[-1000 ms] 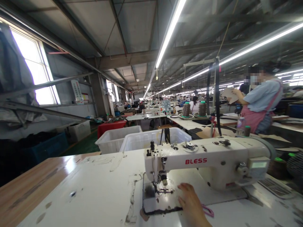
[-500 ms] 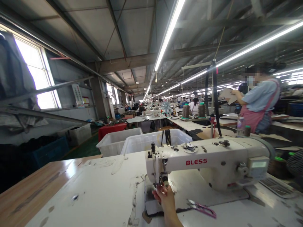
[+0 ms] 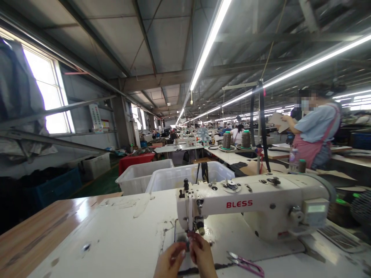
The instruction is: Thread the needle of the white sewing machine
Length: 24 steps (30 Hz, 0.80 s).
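Note:
Both my hands are at the needle end of a white sewing machine (image 3: 240, 204) marked BLESS. My right hand (image 3: 201, 251) is raised right under the needle area, its fingers pinched together; whatever they hold is too small to make out. Just left of it, my left hand (image 3: 170, 259) is curled with thumb and fingertips close together, near the right fingertips. Any thread between them cannot be seen. Purple-handled thread snips (image 3: 246, 264) lie on the machine bed's front edge, right of my hands.
White plastic bins (image 3: 191, 173) stand behind the white table (image 3: 116, 231). Two thread cones (image 3: 245, 139) sit on a stand beyond the machine. At the right, a co-worker in a pink apron (image 3: 314, 150) holds a flat piece (image 3: 279, 122).
My left hand has come into view from below, beside the right one. My right hand stays at the needle area, its fingers now pointing upward. The camera view has shifted slightly.

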Motion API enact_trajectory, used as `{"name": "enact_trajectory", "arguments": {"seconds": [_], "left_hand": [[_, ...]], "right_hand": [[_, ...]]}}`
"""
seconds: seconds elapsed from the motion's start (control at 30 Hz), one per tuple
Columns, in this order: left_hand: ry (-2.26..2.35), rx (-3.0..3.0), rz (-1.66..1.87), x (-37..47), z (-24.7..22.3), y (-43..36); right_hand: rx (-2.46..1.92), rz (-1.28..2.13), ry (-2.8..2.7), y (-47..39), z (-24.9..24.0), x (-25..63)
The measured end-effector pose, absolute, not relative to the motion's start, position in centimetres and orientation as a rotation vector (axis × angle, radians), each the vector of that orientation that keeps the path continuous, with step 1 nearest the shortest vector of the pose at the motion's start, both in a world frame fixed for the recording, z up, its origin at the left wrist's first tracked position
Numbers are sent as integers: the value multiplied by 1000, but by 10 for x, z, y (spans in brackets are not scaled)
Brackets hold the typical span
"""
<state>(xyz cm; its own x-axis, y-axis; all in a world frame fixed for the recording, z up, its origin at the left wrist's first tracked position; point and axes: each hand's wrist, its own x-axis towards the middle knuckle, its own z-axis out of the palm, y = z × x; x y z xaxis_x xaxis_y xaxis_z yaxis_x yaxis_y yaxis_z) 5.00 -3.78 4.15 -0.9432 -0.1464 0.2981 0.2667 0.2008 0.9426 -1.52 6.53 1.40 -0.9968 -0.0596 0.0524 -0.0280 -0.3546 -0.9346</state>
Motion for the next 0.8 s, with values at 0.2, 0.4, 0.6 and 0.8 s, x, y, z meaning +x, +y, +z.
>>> {"name": "enact_trajectory", "arguments": {"seconds": [0.2,0.4,0.6,0.8], "left_hand": [[-2347,22,-1695,11,51,-23],[-2400,112,-1551,13,58,-19],[-2372,272,-1466,17,64,-10],[-2209,139,-1415,22,59,-15]], "right_hand": [[-85,-2445,2277,68,11,-21],[-140,-2163,2853,66,-8,-27],[-267,-2058,2938,68,-4,-24],[-288,-1974,2990,73,10,-20]]}}
